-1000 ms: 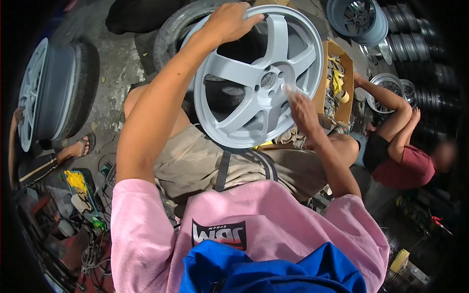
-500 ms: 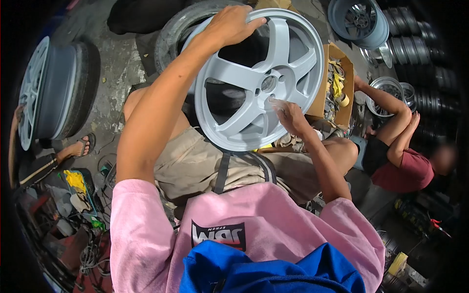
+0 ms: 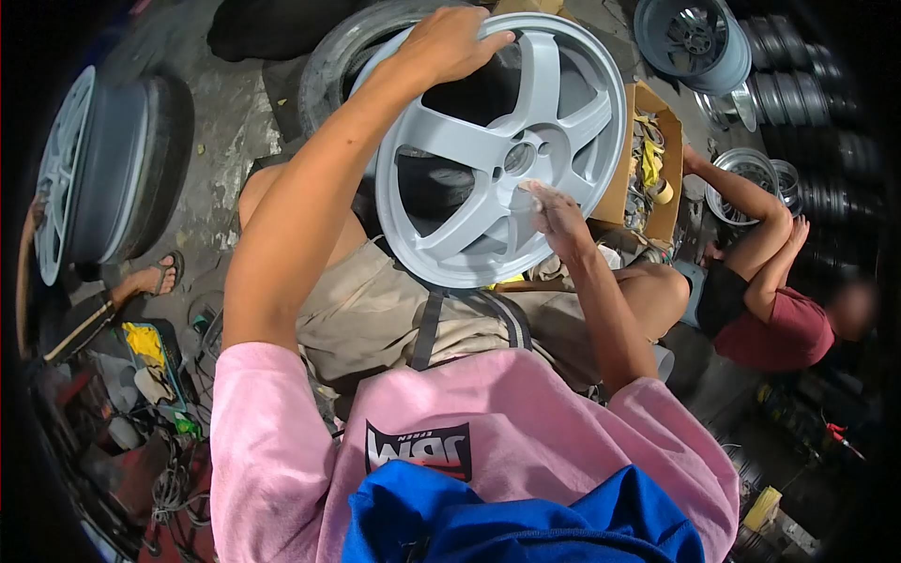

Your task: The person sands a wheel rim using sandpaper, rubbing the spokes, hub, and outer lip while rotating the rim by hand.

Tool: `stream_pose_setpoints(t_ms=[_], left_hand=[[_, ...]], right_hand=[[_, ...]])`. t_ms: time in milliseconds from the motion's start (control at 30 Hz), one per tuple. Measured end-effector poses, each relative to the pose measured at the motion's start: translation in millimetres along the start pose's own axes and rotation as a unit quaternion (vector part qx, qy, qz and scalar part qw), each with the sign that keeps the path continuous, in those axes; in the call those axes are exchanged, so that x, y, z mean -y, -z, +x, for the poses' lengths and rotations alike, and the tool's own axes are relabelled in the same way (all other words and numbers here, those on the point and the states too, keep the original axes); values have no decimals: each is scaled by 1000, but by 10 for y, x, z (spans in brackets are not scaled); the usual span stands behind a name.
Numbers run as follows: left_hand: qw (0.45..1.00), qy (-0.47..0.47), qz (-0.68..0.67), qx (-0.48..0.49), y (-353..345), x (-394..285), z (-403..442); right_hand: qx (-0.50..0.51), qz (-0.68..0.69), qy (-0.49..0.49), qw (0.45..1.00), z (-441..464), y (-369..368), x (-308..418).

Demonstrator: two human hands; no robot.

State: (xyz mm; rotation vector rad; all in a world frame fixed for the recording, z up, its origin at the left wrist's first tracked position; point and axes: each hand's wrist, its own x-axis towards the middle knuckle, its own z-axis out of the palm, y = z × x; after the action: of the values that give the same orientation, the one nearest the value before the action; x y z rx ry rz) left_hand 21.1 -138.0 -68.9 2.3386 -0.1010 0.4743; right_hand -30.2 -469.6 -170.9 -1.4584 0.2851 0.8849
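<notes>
A light grey five-spoke wheel rim [image 3: 460, 131] stands tilted in front of me, over my lap. My left hand [image 3: 450, 45] grips its upper edge, with the thumb lying over the lip and the other fingers hidden behind. Near the centre hub my right hand [image 3: 560, 220] has its fingers pressed together against the face by a lug hole. Whatever these fingertips may hold is too small or hidden to make out. Behind the rim, a worn tyre [image 3: 324, 80] lies on the floor.
Right of the rim sits a cardboard box [image 3: 668, 141] of scraps and tape. A person in a red shirt [image 3: 774, 328] crouches beyond, near stacked wheels [image 3: 779, 98]. To the left, another rim with a tyre [image 3: 117, 178] stands beside a sandalled foot [image 3: 155, 279].
My right hand has shifted slightly on the rim's face near the hub, its fingers now drawn closer together. My left hand keeps its grip on the upper edge.
</notes>
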Motion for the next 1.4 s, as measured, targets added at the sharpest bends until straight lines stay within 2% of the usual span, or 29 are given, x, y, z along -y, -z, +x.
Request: stream_pose_setpoints(t_ms=[33,100,133,167,200,233,267,333,367,433,467,533,600,667,700,767,800,833,867,900,933,967,1000,1033,1067,1100,1167,1200,1400], left_hand=[[1000,4,1,0,17,11,-4],[999,25,14,27,0,-40,28],[999,13,-42,29,56,-68,27],[999,9,-41,30,65,-70,41],[999,5,-23,22,47,-38,32],[1000,2,-6,16,30,-35,6],[1000,-1,-7,18,21,-36,-2],[1000,-2,-18,-1,38,-44,-9],[1000,-2,-17,-1,35,-42,-21],[999,-12,-7,-44,19,-18,-50],[999,-10,-7,-43,9,0,-39],[1000,6,-29,7,26,-17,-16],[1000,4,-25,7,41,-50,-3],[1000,4,-20,6,33,-46,-2],[1000,-2,-7,4,28,-44,-2],[1000,-4,8,-2,48,-34,0],[1000,7,3,11,70,-56,-1],[1000,19,-1,25,66,-54,3],[1000,3,18,5,38,-38,4],[1000,7,19,3,26,-17,18],[1000,3,5,8,17,-2,27],[1000,-5,-11,17,-6,-5,22],[1000,-7,-12,19,-5,-23,15],[1000,-16,-16,15,16,-35,17],[999,-24,-20,9,40,-47,20],[999,-25,-20,9,47,-46,27],[1000,3,-1,23,42,-32,20],[1000,3,-2,23,38,-28,16],[999,2,-38,15,40,-67,31]], right_hand=[[2,-2,-3,1000,38,-44,-24],[-66,106,-33,992,68,-79,-102],[-26,0,40,999,71,-70,-110],[-27,3,43,999,83,-48,-82],[-28,-292,184,938,79,-26,-25],[-27,-554,303,775,28,-30,44],[-31,-553,302,776,3,-17,149],[73,-821,264,501,-40,-87,502],[73,-821,265,500,4,-75,586],[152,-864,387,282,83,-34,704],[169,-861,408,253,78,4,722],[152,-839,453,260,22,55,697],[126,-815,499,265,-28,99,583],[73,-803,433,403,2,139,271],[75,-804,433,401,49,104,209],[12,-740,343,578,163,53,133],[13,-741,345,576,157,87,185],[70,-590,235,770,111,178,278],[122,-394,105,905,54,291,365],[165,-168,-36,971,0,391,407],[105,-212,7,972,-115,478,370],[104,-211,3,972,-199,556,336],[62,-292,121,947,-279,610,334],[18,-368,238,899,-316,651,357],[-33,-485,255,836,-329,678,385],[-34,-484,256,836,-352,596,440],[-37,-562,405,721,-397,359,526],[-32,-588,436,680,-325,343,539],[-65,-699,360,614,211,133,564]])
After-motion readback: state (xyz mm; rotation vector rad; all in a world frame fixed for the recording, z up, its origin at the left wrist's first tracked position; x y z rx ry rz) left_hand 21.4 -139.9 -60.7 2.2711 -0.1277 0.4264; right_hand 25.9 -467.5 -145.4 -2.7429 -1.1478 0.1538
